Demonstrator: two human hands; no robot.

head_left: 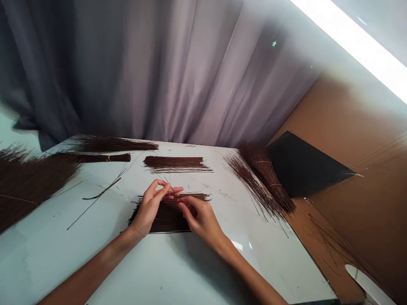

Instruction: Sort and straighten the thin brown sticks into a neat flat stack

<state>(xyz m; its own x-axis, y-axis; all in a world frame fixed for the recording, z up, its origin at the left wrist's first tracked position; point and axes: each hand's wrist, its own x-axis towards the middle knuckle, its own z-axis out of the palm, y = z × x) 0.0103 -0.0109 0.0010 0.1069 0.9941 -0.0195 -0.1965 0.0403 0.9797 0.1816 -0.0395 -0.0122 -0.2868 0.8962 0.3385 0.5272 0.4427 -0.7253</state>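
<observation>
Grey curtain [165, 72] hangs in folds behind the far edge of the table [63, 254], a pale glossy surface. Brown cardboard [356, 140] stands off the right edge, with a black sheet [302, 165] leaning by the far right corner. Big dark bundle of broom sticks [25, 186] lies at the left edge. Another tied bundle [269, 176] lies along the right edge with a loose fan of sticks [248, 182] just beside it. Two long bundles [108, 145] sit near the far edge, one bound with a yellow tie. Short trimmed stack [174, 164] lies mid-table, farther out than the hands. Flat stick pile [168, 214] lies at centre, under both hands. Left hand [149, 207] rests on the pile, thumb and forefinger pinching a thin stick [170, 186] that points up and away. Right hand [202, 218] lies on the pile's right part, fingertips [182, 206] pressed together on the same stick near the left fingers. Single stray sticks [95, 199] lie loose left of the pile.
</observation>
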